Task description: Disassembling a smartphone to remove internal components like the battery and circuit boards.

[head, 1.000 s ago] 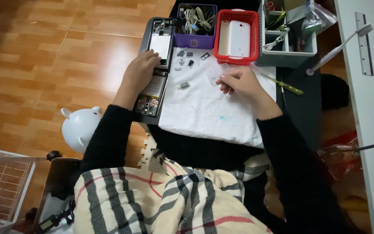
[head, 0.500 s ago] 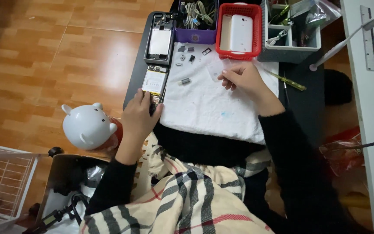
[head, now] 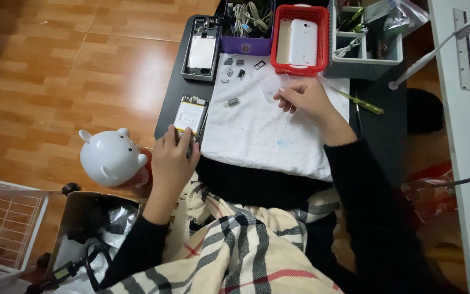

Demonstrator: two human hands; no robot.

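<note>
left hand (head: 172, 158) fingers gripping opened phone (head: 190, 115) (near edge)

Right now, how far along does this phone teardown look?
Partly through, it seems. Done: a white back cover lies in the red basket, a stripped frame sits at the table's far edge, and small loose parts rest on the white cloth. In hand: the left hand grips an opened phone body; the right hand pinches something too small to identify. Left: that body looks still assembled.
</note>
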